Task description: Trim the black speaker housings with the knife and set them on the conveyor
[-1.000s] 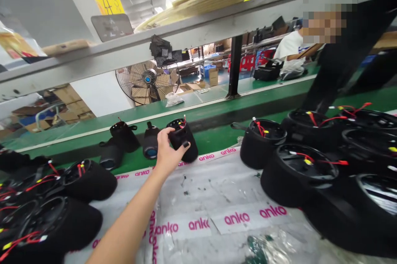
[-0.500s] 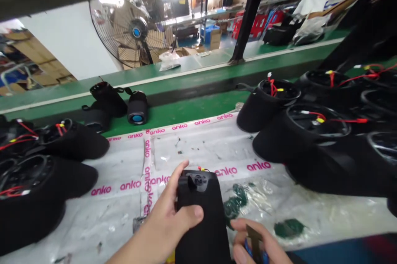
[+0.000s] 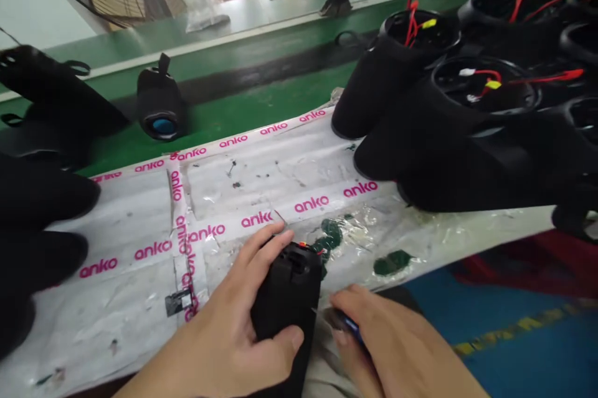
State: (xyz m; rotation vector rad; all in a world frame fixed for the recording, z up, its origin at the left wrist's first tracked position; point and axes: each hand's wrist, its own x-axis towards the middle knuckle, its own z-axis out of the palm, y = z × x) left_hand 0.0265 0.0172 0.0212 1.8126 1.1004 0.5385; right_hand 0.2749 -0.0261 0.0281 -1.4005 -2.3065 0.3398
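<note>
My left hand (image 3: 233, 336) is wrapped around a black fabric-covered speaker body (image 3: 286, 298), thumb on its near side, fingers over its far side. It stands at the near edge of the plastic-covered table (image 3: 140, 223), with small red and yellow wires at its top end. My right hand (image 3: 397, 342) is just to its right, fingers pinched on a small blue and dark tool (image 3: 346, 322) whose tip is close to the speaker's side.
Several open black speaker shells (image 3: 467, 118) with red and yellow wires are piled at the right. More black shells (image 3: 37, 199) lie at the left. A finished speaker (image 3: 159, 105) lies on the green belt (image 3: 261, 93) beyond the table. Blue floor shows at the lower right.
The speaker body went from the belt edge to the near table edge in my left hand. My right hand came up beside it with the tool. The view tilted down.
</note>
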